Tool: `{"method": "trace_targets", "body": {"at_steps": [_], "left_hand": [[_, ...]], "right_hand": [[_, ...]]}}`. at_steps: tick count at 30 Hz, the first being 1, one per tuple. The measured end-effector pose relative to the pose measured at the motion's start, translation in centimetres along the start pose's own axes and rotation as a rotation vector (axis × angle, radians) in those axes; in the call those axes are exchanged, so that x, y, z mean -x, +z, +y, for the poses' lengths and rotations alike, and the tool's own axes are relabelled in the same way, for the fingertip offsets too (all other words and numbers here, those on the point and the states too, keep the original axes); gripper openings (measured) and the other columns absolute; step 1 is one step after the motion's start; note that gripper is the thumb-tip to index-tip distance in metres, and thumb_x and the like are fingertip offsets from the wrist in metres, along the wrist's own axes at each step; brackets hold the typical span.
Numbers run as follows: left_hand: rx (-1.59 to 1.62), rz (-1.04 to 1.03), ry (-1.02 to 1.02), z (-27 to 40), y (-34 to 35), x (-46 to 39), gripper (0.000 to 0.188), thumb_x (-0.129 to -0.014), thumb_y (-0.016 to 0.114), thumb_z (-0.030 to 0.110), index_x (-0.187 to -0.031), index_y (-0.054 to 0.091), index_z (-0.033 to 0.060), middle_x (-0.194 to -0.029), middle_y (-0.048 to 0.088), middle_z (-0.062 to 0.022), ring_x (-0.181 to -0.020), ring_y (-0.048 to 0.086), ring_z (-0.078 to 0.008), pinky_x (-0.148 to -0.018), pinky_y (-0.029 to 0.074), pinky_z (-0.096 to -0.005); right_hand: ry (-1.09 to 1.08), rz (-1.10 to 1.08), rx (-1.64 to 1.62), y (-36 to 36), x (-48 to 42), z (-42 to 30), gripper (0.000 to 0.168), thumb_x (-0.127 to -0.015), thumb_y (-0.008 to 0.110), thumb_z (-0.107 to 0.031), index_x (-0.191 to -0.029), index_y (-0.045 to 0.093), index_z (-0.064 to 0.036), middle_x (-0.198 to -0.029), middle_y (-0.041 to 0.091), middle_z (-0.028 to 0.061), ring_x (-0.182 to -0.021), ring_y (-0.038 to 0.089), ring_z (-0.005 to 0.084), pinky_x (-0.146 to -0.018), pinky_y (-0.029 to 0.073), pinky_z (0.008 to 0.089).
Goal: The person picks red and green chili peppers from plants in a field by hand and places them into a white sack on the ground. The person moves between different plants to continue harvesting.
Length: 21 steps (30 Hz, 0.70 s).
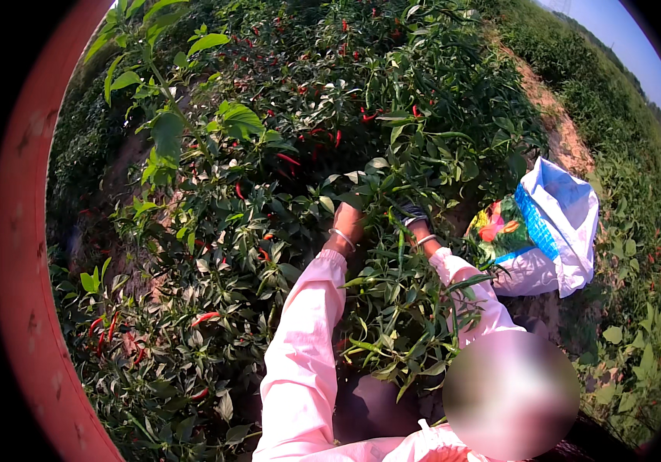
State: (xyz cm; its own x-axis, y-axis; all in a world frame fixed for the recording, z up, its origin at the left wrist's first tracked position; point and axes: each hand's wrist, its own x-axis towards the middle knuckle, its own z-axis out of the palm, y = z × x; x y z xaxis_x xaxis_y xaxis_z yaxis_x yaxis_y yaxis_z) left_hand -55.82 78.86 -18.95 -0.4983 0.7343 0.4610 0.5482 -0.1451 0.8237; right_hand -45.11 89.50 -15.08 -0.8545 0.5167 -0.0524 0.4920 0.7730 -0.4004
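Both of my arms, in pale pink sleeves, reach forward into a bushy chili pepper plant (391, 323). My left hand (350, 218) is in among the leaves, with a light bangle at its wrist; foliage hides its fingers. Close by on the right is my right hand (413, 212), in a dark glove with pale bands, also with a bangle. Leaves and stems cover its fingers, so I cannot see what either hand holds. Green chili peppers (401, 245) hang just beside the right wrist. A red chili pepper (288, 159) shows on the foliage beyond my left hand.
A white woven sack (576, 231) with a printed floral panel stands with its mouth up, right of my right arm. A tall leafy stem (171, 95) rises at upper left. More red chilies (206, 318) dot the plants. A bare soil strip (556, 115) runs at upper right.
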Motion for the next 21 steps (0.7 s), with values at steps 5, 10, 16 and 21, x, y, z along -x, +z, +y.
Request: {"method": "trace_targets", "body": {"at_steps": [5,10,16,21], "left_hand": [[-0.056,-0.018,-0.006,-2.4,-0.5,0.7,0.03,-0.075,0.055,0.004,-0.104,0.052,0.0025,-0.097,0.056,-0.0118,-0.086,0.052,-0.0233,-0.075,0.042,-0.0313],[-0.358,-0.01,0.167,-3.6,-0.9,1.5,0.033,-0.071,0.056,0.003,-0.104,0.051,0.003,-0.096,0.055,-0.0139,-0.085,0.053,-0.0289,-0.073,0.043,-0.034],[-0.235,-0.088,-0.008,-1.6,-1.7,2.0,0.029,-0.069,0.062,0.011,-0.097,0.055,0.0031,-0.089,0.059,-0.0097,-0.077,0.055,-0.0256,-0.069,0.044,-0.033],[-0.013,0.054,0.121,2.2,2.0,-0.3,0.033,-0.071,0.059,0.007,-0.103,0.052,0.0017,-0.1,0.055,-0.0113,-0.092,0.05,-0.024,-0.081,0.039,-0.0336]], "right_hand": [[-0.085,-0.068,-0.001,1.6,0.8,-0.1,0.041,-0.083,0.045,-0.035,-0.111,0.053,-0.007,-0.107,0.056,0.0147,-0.093,0.054,0.0296,-0.081,0.041,0.0383],[-0.063,-0.034,-0.165,3.6,1.3,0.5,0.04,-0.083,0.045,-0.035,-0.11,0.053,-0.006,-0.105,0.056,0.0149,-0.091,0.055,0.029,-0.08,0.042,0.038],[-0.03,0.09,-0.691,6.7,0.6,1.9,0.038,-0.085,0.044,-0.033,-0.109,0.054,-0.005,-0.104,0.056,0.0143,-0.089,0.055,0.0269,-0.078,0.043,0.0368],[-0.144,0.28,-2.04,12.6,-3.2,6.9,0.026,-0.091,0.036,-0.016,-0.109,0.051,-0.004,-0.101,0.056,0.0065,-0.088,0.055,0.0161,-0.076,0.047,0.0269]]}}
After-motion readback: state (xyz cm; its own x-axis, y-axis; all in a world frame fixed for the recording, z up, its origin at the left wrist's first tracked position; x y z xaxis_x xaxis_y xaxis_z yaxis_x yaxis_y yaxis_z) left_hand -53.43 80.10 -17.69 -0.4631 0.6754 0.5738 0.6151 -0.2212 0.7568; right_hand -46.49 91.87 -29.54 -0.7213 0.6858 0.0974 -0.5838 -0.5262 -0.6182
